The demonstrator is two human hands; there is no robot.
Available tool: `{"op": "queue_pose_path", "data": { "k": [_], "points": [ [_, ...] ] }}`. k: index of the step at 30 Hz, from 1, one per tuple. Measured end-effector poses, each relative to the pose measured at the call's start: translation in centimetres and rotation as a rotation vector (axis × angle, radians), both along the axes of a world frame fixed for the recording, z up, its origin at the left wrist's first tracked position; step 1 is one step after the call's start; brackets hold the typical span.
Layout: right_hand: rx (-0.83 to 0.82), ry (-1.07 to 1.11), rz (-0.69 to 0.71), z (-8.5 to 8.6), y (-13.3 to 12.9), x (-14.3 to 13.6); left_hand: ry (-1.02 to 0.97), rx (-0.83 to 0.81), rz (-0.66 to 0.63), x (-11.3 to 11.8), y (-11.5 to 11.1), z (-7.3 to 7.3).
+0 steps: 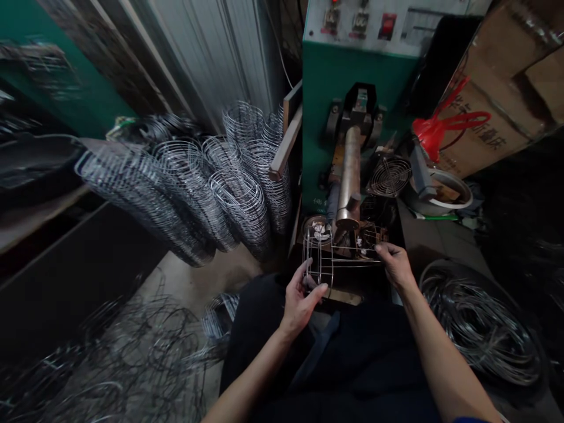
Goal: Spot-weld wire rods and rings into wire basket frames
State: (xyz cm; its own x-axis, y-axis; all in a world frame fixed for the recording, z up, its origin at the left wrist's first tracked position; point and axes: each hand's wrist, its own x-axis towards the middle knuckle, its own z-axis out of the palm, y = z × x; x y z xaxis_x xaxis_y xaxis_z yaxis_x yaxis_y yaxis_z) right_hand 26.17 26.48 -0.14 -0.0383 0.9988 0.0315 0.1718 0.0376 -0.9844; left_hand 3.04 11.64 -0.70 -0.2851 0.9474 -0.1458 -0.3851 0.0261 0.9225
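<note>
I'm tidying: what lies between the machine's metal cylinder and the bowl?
In the head view, a round wire grille lies between the metal cylinder and the bowl; a grey bar overlaps the bowl's left side.

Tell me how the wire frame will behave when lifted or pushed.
The wire frame is probably light for its size, being thin wire around open space. It seems fairly stiff: its long wires look nearly straight between the left hand and right hand.
</note>
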Motion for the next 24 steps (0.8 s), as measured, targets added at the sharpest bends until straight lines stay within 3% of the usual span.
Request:
{"op": "queue_pose_path", "data": {
  "k": [24],
  "points": [
    [0.007, 0.031, 0.002, 0.5, 0.8, -0.4, 0.063, 0.015, -0.011, -0.2, 1.6, -1.1]
  ]
}}
